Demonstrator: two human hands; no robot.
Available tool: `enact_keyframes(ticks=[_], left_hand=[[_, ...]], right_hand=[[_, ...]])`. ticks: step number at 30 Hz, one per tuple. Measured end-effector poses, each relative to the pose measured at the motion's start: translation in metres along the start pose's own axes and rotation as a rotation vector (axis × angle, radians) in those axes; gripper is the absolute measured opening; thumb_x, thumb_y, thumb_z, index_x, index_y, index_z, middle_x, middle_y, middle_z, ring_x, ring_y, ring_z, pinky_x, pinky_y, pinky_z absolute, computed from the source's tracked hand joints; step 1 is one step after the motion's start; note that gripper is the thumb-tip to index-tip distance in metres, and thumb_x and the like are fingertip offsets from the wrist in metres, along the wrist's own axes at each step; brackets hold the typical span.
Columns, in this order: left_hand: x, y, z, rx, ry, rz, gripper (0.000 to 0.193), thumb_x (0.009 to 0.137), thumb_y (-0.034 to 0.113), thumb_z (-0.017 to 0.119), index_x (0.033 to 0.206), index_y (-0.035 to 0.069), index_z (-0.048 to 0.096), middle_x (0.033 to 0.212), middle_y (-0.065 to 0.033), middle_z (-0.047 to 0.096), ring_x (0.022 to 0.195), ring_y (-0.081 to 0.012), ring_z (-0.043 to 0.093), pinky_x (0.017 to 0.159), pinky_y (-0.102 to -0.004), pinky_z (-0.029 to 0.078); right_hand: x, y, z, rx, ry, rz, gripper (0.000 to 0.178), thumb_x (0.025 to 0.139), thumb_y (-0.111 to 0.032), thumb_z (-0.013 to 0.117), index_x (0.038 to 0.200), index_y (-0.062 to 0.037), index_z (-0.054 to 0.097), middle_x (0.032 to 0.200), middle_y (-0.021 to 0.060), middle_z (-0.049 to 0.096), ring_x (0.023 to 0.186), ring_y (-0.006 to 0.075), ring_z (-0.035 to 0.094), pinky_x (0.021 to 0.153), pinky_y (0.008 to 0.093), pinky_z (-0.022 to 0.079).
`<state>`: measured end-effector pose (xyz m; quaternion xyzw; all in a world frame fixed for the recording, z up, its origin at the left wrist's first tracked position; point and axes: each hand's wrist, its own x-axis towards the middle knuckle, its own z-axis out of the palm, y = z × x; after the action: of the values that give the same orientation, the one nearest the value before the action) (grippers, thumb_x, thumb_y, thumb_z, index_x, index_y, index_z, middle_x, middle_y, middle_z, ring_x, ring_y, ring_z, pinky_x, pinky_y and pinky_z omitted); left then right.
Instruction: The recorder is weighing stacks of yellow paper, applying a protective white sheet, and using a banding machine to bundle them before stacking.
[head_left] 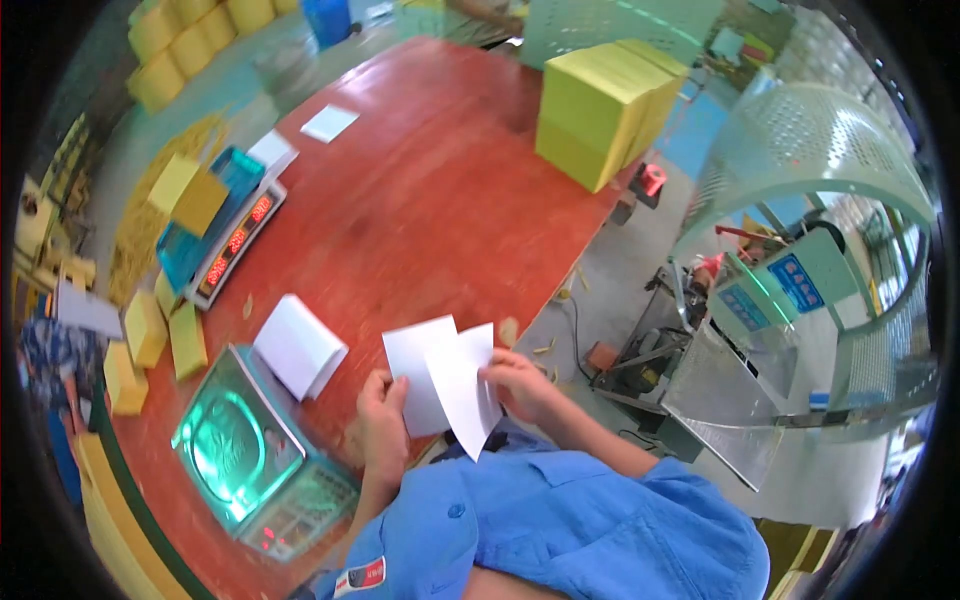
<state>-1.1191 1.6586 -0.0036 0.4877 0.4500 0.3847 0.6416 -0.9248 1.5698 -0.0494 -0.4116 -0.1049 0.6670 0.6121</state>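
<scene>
Left hand (384,422): thumb and fingers pinch the lower left side of a white left sheet (408,362).
Right hand (520,383): fingers grip the right side of a white right sheet (458,378), which overlaps the left one and curls to a downward point.
Sheets' place: raised above the near edge of the red desk (420,180), before a blue shirt (560,500).
Folded white bundle (298,345): on the desk, left of the sheets, just beside the near scale (235,440).
Far scale (235,240): by the left edge, red digits lit, a yellow box (190,195) on its blue-green pan.
Small yellow blocks (146,330): along the left edge, between the scales.
Loose paper (330,123): near the far left edge.
Large yellow carton (590,120): at the far right corner.
Perforated drum (800,150): beyond the right edge.
</scene>
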Motion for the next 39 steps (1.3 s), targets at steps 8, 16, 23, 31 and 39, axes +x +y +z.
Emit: enact_keyframes(ticks=[8,16,23,31,39], left_hand=[[0.053,0.075,0.082,0.492,-0.245,0.42,0.011,0.083,0.0,0.067,0.076,-0.003,0.059,0.074,-0.0031,0.057,0.069,-0.0089,0.05,0.062,-0.0247,0.04],[0.159,0.201,0.277,-0.027,-0.426,0.39,0.016,0.087,0.001,0.06,0.103,0.001,0.058,0.08,-0.0015,0.057,0.061,-0.0075,0.048,0.048,-0.0234,0.035],[0.286,0.182,0.395,0.049,-0.387,0.227,0.035,0.086,0.001,0.063,0.119,0.001,0.049,0.078,-0.0066,0.062,0.057,-0.0112,0.056,0.045,-0.0235,0.041],[0.302,0.163,0.421,0.211,-0.31,0.182,0.066,0.083,-0.003,0.064,0.141,0.0,0.032,0.076,-0.0077,0.061,0.053,-0.01,0.052,0.041,-0.0233,0.038],[0.293,0.162,0.432,0.345,-0.259,0.26,0.085,0.082,-0.001,0.065,0.152,-0.002,0.016,0.076,-0.0073,0.06,0.053,-0.0088,0.051,0.04,-0.0226,0.035]], right_hand=[[-0.029,-0.052,-0.055,0.247,0.044,-0.198,0.026,0.094,-0.005,0.056,0.119,0.0017,0.059,0.114,0.012,0.066,0.107,0.0221,0.063,0.096,0.0389,0.049],[-0.017,-0.13,-0.136,0.255,0.146,-0.393,0.024,0.093,-0.003,0.054,0.115,0.0006,0.061,0.111,0.0121,0.067,0.104,0.0252,0.065,0.094,0.0418,0.051],[-0.013,-0.181,-0.187,0.298,0.112,-0.334,0.023,0.093,-0.003,0.054,0.114,0.0016,0.061,0.108,0.0114,0.067,0.099,0.0216,0.066,0.09,0.0376,0.052],[-0.009,-0.182,-0.212,0.311,0.093,-0.199,0.024,0.093,-0.006,0.056,0.115,0.002,0.06,0.108,0.0112,0.068,0.097,0.0211,0.066,0.088,0.0369,0.052],[0.006,-0.178,-0.213,0.266,0.008,-0.075,0.024,0.094,-0.009,0.056,0.116,0.0006,0.06,0.109,0.0085,0.067,0.1,0.0188,0.064,0.087,0.0327,0.05]])
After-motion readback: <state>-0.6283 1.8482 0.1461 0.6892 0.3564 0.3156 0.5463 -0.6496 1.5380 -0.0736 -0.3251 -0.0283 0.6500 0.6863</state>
